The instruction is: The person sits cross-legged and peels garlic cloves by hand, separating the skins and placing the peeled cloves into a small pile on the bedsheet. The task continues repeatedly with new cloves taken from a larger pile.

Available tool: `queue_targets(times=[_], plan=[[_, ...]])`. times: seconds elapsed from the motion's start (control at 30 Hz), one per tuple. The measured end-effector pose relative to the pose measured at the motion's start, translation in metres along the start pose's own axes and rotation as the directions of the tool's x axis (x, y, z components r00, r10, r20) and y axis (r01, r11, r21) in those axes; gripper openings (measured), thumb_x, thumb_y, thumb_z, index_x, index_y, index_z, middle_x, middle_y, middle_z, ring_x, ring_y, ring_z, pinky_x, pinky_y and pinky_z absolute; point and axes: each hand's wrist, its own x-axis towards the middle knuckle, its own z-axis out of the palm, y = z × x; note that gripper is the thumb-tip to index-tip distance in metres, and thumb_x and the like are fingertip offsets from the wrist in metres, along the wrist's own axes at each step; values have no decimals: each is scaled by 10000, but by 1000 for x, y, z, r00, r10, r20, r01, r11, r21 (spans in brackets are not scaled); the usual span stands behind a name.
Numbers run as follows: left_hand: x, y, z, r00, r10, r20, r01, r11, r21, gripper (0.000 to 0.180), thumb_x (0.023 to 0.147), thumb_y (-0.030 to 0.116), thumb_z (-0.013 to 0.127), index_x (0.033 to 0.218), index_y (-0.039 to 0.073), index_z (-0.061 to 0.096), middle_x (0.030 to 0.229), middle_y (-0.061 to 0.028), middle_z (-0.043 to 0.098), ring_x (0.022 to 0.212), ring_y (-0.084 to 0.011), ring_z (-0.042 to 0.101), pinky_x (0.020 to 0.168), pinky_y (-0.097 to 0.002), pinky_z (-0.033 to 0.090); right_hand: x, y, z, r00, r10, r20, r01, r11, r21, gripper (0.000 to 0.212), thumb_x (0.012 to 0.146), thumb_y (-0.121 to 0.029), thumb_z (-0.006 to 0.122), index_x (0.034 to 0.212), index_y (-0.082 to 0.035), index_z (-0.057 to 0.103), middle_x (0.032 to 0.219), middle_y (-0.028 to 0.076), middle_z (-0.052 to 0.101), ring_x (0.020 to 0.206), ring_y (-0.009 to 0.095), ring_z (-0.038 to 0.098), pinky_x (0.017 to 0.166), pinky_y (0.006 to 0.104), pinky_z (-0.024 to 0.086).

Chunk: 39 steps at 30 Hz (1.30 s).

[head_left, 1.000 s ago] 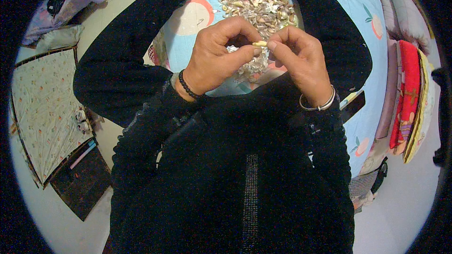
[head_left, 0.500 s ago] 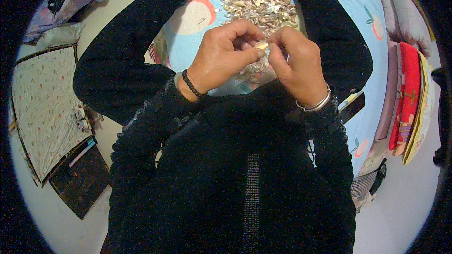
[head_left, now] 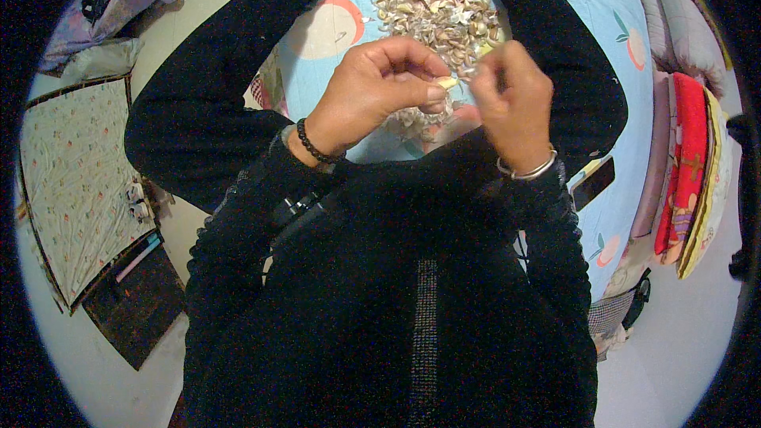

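I see the left hand (head_left: 372,87) pinching a garlic clove (head_left: 449,82), inward from the blue sheet's (head_left: 305,83) left edge; I cannot tell the blurred right hand's (head_left: 515,107) grip.

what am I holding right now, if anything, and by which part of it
Your left hand pinches a pale yellow clove by its left end, with the right end sticking out. Your right hand is blurred; whether it holds anything can't be told.
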Motion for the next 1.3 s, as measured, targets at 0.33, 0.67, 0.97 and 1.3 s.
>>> queue_targets(times=[0.33, 0.67, 0.97, 1.3], plan=[[1, -1, -1, 998, -55, -27, 49, 979, -199, 246, 826, 47, 611, 1049, -46, 565, 899, -113, 632, 806, -167, 641, 715, -266, 540, 0, -1, -1, 992, -30, 123, 1, 973, 232, 88, 782, -92, 587, 799, -9, 563, 674, 129, 580, 559, 209, 571, 522, 308, 448], [1, -5, 2, 998, -56, -35, 52, 994, -100, 197, 842, 41, 587, 1017, -45, 564, 893, -123, 635, 782, -176, 652, 660, -250, 546, 2, -11, -2, 972, 53, 229, -116, 956, 270, 72, 784, -72, 571, 787, 0, 572, 661, 102, 581, 577, 166, 561, 514, 288, 436], [1, -7, 3, 997, -74, -31, 69, 985, -157, 248, 862, 58, 566, 1084, -43, 522, 871, -130, 636, 750, -182, 659, 640, -238, 547, 2, -5, 3, 982, 117, 150, -156, 946, 283, 86, 775, -88, 578, 785, -3, 574, 694, 102, 577, 585, 167, 541, 527, 287, 429], [1, -12, 2, 998, -57, -4, 56, 993, -108, 205, 864, 75, 565, 1045, -13, 526, 887, -123, 632, 754, -193, 653, 637, -266, 548, 1, -4, 3, 943, 152, 297, -255, 903, 346, 135, 806, -126, 598, 773, 4, 582, 642, 64, 566, 583, 114, 516, 515, 262, 411]])
